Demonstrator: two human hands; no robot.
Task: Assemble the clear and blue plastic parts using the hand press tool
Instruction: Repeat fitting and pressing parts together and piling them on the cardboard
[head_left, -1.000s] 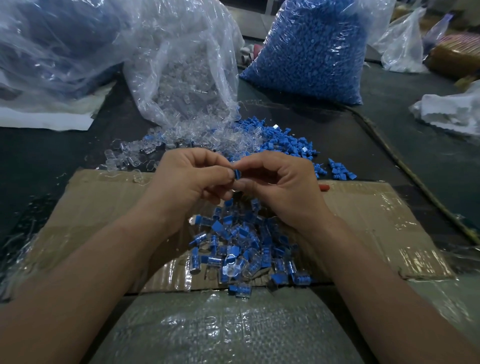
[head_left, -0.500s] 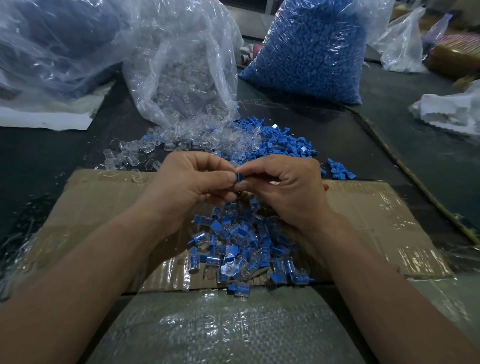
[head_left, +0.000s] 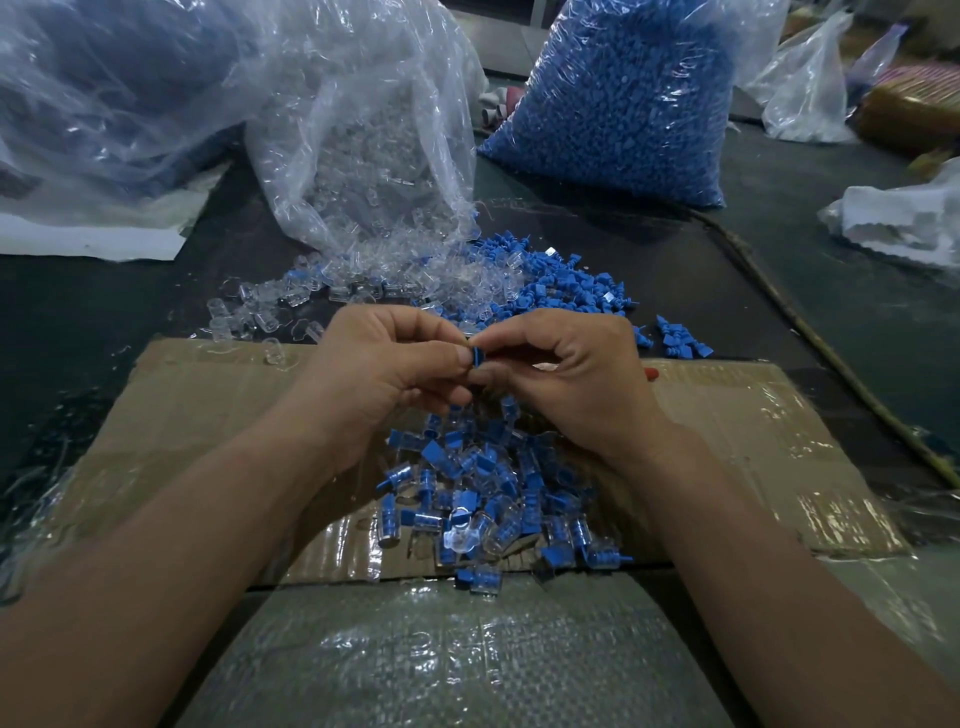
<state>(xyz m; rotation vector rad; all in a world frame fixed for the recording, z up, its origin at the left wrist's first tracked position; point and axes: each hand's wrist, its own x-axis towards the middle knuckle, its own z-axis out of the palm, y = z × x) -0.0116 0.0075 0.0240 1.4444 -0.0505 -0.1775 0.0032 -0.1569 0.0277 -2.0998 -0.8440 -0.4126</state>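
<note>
Head view: the left hand (head_left: 384, 374) and right hand (head_left: 566, 379) meet fingertip to fingertip above the cardboard sheet (head_left: 208, 405), with 1 small blue part (head_left: 475, 357) pinched between them. Each grip is clenched on that piece: the left thumb presses its near side, and the right thumb and forefinger close on it from the other side. I cannot tell whether a clear shell is already on it, because the fingers hide that. Held like this, the 2 hands seem to be pushing the halves together by finger force. No hand press tool shows anywhere.

The hands hover directly over the pile of joined pieces (head_left: 483, 499), probably so a finished one can simply drop onto it. Loose clear parts (head_left: 270, 306) and loose blue parts (head_left: 566, 291) lie just past the cardboard's far edge on the dark worktop (head_left: 78, 312). The clear ones spill from the open clear bag (head_left: 363, 156), and the blue bag (head_left: 623, 104) stands farther back, so stock is within short reach.

Both forearms come in low from the near edge. The wrists angle inward and the spare fingers curl under the palms.
</note>
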